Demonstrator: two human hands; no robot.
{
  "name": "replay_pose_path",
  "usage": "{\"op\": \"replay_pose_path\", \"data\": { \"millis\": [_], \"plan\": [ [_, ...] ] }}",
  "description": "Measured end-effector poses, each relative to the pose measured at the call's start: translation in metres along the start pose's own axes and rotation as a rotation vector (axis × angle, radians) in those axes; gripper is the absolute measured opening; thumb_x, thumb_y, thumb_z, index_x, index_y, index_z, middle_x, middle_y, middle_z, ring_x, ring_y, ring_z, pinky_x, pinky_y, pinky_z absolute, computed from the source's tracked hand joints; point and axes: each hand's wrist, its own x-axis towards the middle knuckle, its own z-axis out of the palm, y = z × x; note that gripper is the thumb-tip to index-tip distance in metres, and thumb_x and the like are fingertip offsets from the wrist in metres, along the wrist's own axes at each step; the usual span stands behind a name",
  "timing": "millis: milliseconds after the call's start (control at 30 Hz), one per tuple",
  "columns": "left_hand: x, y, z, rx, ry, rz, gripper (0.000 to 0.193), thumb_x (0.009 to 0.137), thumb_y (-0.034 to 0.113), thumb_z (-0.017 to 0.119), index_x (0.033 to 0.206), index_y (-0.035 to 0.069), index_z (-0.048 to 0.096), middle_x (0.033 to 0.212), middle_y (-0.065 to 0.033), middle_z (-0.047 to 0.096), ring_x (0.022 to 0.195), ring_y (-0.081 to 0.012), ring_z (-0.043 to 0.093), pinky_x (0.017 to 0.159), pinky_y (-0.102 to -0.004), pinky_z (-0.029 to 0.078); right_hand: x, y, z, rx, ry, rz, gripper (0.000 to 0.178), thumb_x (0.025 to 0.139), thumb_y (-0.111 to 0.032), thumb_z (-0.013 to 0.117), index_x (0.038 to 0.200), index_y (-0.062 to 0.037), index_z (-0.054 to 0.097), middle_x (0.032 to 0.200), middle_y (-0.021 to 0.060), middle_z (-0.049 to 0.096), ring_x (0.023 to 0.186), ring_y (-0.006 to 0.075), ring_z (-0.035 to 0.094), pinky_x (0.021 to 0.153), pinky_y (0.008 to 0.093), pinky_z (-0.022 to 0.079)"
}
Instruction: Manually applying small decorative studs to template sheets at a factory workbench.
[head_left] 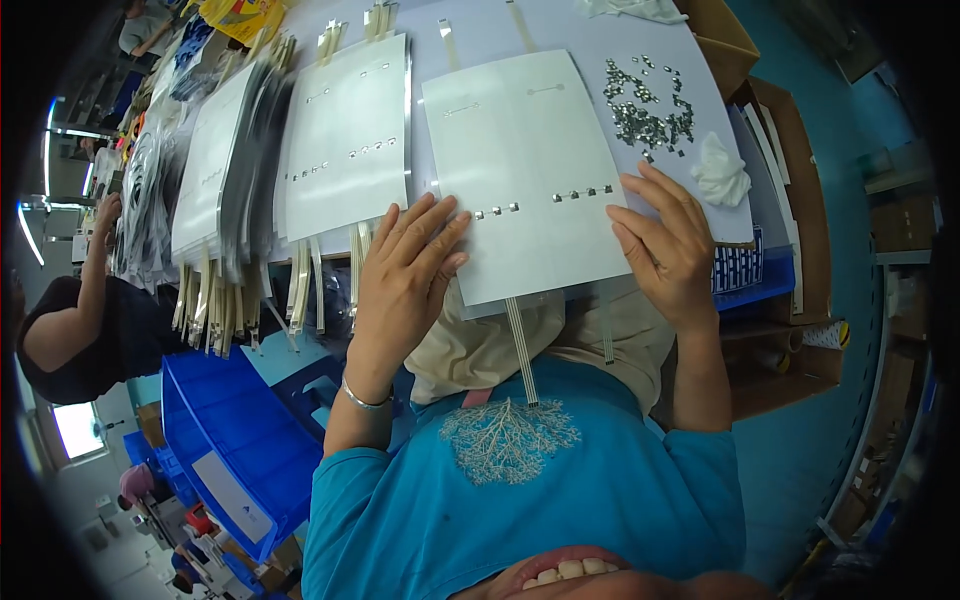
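A white flat sheet with rows of small shiny metal squares lies on the table in front of me. Thin striped flat tails hang from its near edge over my lap. My left hand rests with fingers spread on the sheet's left edge, beside the left row of squares. At the right edge, my right hand has bent fingers held apart near the end of the right row; nothing shows in its grasp. Loose metal squares lie scattered just beyond the right hand.
Left of the sheet are a stack of similar sheets and a thicker pile with dangling tails. A crumpled white cloth lies at right. Cardboard boxes and a blue bin flank the table. A person is at far left.
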Motion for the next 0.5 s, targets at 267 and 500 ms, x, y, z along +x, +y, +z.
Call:
{"op": "replay_pose_path", "data": {
  "millis": [267,500],
  "plan": [
    [-0.004,0.006,0.004,-0.007,0.051,-0.051,0.034,0.109,0.015,0.065,0.140,0.005,0.073,0.149,-0.0108,0.069,0.147,-0.0326,0.059,0.127,-0.0523,0.042,-0.009,0.014,-0.032,-0.378,0.170,0.136,0.015,0.098,-0.010,0.079,0.111,-0.0060,0.084,0.142,0.0125,0.071,0.144,0.0378,0.058,0.117,0.0523,0.047],
    [0.016,0.016,0.014,0.029,0.128,-0.049,0.039,0.107,0.016,0.068,0.144,0.004,0.069,0.155,-0.0147,0.064,0.146,-0.0363,0.059,0.126,-0.0531,0.043,0.005,0.017,-0.036,-0.448,0.180,0.170,0.019,0.098,-0.013,0.079,0.116,-0.0087,0.083,0.142,0.0118,0.070,0.146,0.0369,0.056,0.120,0.0508,0.043]
  ]
}}
